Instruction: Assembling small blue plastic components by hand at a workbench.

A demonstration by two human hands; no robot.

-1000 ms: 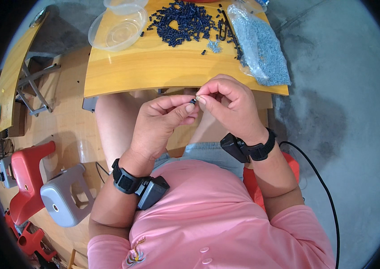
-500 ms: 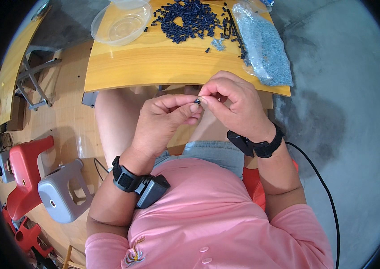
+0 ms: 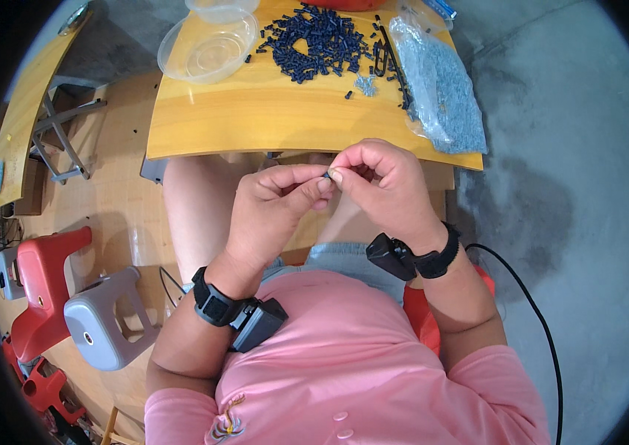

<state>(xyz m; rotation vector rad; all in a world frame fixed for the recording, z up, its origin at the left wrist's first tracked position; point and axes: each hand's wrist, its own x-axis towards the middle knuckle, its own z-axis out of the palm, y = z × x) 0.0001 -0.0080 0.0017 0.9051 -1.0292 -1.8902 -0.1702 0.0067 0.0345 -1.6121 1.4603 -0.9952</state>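
I see the left hand [image 3: 273, 204] pinching a small dark part [image 3: 327, 176] between thumb and index finger, just off the near edge of the table [image 3: 255, 122]. The right hand [image 3: 387, 185] meets it there, fingertips drawn narrow (from this far off, I cannot tell what they grip). Beyond, dark blue pieces [image 3: 318, 55] lie heaped near a clear bowl [image 3: 214, 55].

Between my left grip [image 3: 281, 196] and my right grip [image 3: 388, 185] I count one small dark piece [image 3: 327, 176]. My tabletop [image 3: 255, 122] carries two clear bowls [image 3: 208, 46] at its far left corner, one heap of dark pieces [image 3: 322, 44], too crowded to number, near the far edge, one small silvery pile [image 3: 365, 85], and one clear bag [image 3: 440, 89] along its right edge.
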